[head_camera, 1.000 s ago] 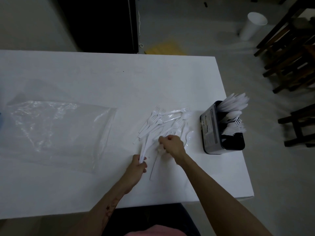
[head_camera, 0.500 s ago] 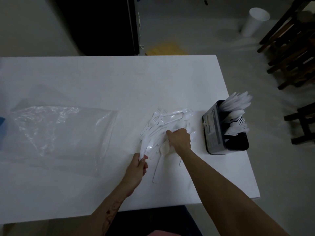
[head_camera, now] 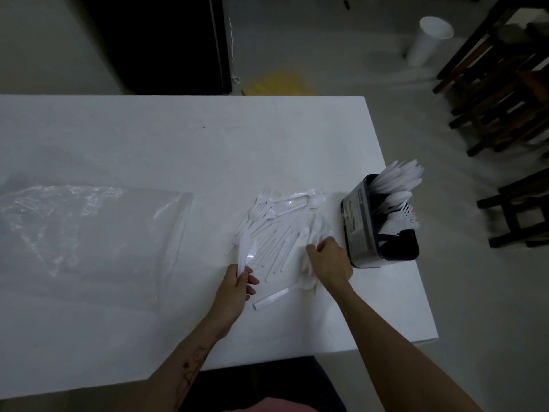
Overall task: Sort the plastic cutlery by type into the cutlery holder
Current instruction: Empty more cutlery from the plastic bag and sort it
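Gripping white knives (head_camera: 245, 253) in left hand (head_camera: 236, 288), right hand (head_camera: 330, 263) clutching pile cutlery (head_camera: 312, 230)

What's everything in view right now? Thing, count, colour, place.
table: one, white, fills the middle
loose cutlery: a pile, count unclear, white, on the table left of the holder
cutlery holder: one, black and silver, table's right edge, cutlery upright inside
plastic bag: one, clear, flat on the table's left
cup: one, white, on the floor, top right
chairs: dark wood, right
left hand: holding a few white pieces
right hand: fingers curled on the pile
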A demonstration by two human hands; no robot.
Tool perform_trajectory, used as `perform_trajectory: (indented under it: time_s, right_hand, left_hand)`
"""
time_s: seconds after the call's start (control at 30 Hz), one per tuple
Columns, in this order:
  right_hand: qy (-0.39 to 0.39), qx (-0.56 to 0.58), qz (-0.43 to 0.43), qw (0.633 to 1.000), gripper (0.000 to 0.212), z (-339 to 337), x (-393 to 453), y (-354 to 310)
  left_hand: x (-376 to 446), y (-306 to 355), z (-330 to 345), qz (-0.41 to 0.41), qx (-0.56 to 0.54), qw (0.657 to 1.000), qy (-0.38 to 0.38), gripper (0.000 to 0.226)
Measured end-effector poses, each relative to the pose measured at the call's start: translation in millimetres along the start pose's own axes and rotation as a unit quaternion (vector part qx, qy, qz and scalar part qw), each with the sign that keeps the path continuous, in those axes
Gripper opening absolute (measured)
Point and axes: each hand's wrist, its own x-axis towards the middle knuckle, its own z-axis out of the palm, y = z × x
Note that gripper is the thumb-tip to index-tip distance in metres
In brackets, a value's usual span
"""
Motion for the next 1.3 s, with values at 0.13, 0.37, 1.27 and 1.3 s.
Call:
perform_trajectory:
  time_s: [0.13,0.37,1.27,1.3]
  right_hand:
    - [0.051,-0.009,-0.072,0.996,0.028,5.6,-12.6,-14.9]
    - [0.043,-0.060,-0.116,0.991,0.014,17.3,-19.4,-10.8]
    - [-0.159,-0.219,-0.513,0.814,0.019,21.4,-21.1,16.4]
    - [-0.153,-0.226,-0.526,0.805,0.017,19.9,-19.7,15.2]
  left_hand:
    - [-0.3,-0.6,-0.2,-0.002,-0.001,1.000,0.002,0.020]
    - [2.5,-1.8,0.0,0.001,0.003,1.000,0.011,0.019]
    - [5.9,1.4,4.2,-0.002,0.014,1.000,0.007,0.017]
    - [5.9,1.4,3.9,-0.003,0.014,1.000,0.008,0.017]
